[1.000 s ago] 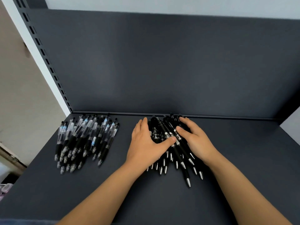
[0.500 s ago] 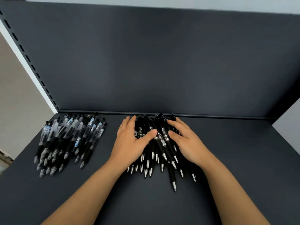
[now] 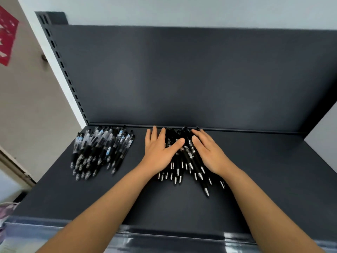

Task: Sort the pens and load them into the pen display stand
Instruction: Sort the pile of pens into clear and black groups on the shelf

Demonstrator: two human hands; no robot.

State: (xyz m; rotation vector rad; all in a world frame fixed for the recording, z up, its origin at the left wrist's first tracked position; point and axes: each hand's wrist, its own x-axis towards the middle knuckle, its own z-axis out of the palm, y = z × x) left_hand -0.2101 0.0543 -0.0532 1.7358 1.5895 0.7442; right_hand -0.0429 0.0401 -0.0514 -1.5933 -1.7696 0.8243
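Shelf (image 3: 273,170) holds black pens (image 3: 189,158) pressed under left hand (image 3: 158,152) and right hand (image 3: 209,154), fingers straight.

Two pen piles (image 3: 102,148) (image 3: 184,161) lie side by side on the shelf (image 3: 264,179), against its back panel (image 3: 182,79).

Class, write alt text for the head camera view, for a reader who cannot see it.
The left hand and right hand rest flat on a pile of black pens on a dark shelf. A separate pile of clear-barrelled pens lies to their left.
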